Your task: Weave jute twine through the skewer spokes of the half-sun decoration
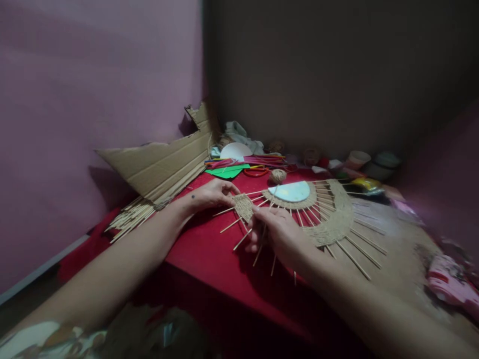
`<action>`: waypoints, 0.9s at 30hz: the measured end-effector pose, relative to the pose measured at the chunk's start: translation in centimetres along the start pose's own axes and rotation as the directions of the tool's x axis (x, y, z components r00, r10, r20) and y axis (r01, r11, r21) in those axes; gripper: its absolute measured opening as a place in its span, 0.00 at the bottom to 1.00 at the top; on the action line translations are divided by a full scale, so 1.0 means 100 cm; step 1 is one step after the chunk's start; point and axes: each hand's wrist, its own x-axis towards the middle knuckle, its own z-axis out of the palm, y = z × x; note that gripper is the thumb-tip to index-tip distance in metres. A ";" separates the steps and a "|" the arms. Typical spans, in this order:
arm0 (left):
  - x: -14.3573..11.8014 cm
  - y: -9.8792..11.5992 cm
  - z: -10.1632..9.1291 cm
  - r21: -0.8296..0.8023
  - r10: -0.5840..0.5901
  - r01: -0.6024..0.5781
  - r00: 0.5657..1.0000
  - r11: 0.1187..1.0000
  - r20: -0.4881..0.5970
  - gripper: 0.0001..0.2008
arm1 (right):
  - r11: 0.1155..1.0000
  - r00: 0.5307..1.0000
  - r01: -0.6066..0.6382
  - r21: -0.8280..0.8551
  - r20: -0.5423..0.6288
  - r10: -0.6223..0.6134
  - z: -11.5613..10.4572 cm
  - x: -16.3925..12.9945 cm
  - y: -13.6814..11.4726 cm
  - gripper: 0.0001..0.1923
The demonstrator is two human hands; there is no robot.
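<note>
A fan-shaped weaving lies on the red cloth, with thin wooden sticks radiating from a pale blue half disc [290, 191]. Twine is woven tightly around the disc, and a wider woven twine band [339, 219] curves across the sticks farther out. My left hand [219, 193] is closed, pinching the band's left end by the sticks. Near that same end, the thumb and fingers of my right hand [279, 227] close on the band's edge; the palm hides part of the weave and several sticks. A ball of twine [277, 176] rests just behind the disc.
Bent cardboard [164, 164] leans at the left wall, over a bundle of loose sticks [132, 214]. Behind are a green sheet [227, 171], red-handled scissors [256, 172] and a cup [358, 159]. A pink object [451, 281] lies at right. The table's front edge is close.
</note>
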 end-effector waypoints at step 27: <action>0.009 -0.016 -0.004 0.007 0.145 -0.145 0.988 0.989 0.048 0.16 | -0.237 0.795 0.374 -0.897 0.441 -0.418 0.000 0.010 0.025 0.13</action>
